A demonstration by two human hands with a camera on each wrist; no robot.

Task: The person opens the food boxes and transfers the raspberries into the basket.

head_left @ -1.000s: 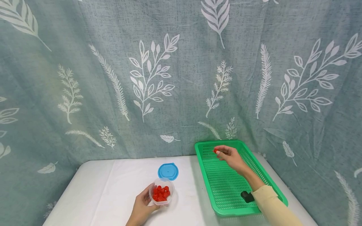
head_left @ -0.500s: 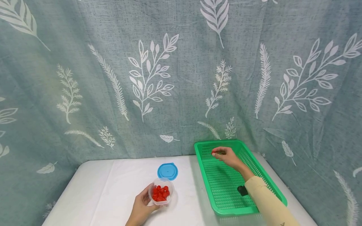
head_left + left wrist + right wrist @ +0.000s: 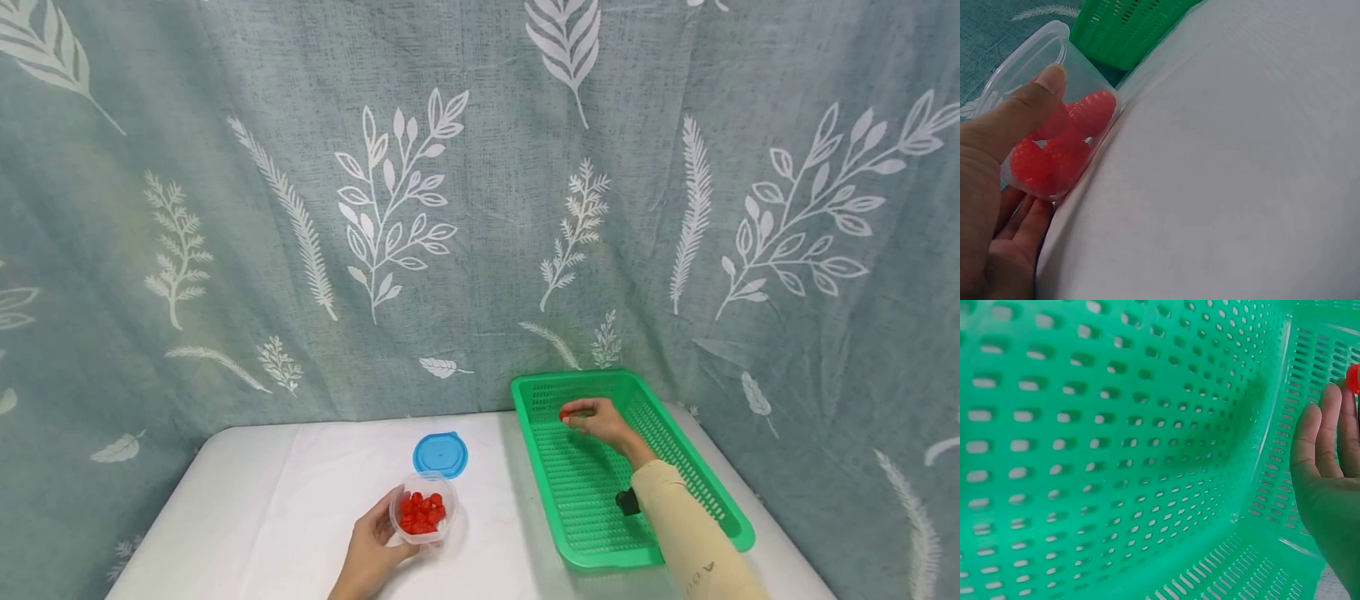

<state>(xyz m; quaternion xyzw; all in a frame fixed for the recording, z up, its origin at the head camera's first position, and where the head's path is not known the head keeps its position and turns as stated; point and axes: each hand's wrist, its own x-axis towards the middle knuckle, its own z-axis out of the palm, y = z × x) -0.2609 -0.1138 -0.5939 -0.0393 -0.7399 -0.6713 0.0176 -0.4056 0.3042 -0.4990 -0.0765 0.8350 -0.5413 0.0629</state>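
At lower centre, the left hand (image 3: 371, 542) grips an uncovered clear plastic tub (image 3: 431, 483) holding most visible bumpy red berries (image 3: 423, 514), a round blue plastic lid (image 3: 440, 454) just above. Lower right, the right hand (image 3: 596, 422) pinches a single berry (image 3: 562, 415) inside a rectangular green plastic basket (image 3: 566, 475): seemingly early progress.

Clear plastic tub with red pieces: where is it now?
In the head view, the tub is left of the green plastic basket, held by the left hand, just below the round blue lid.
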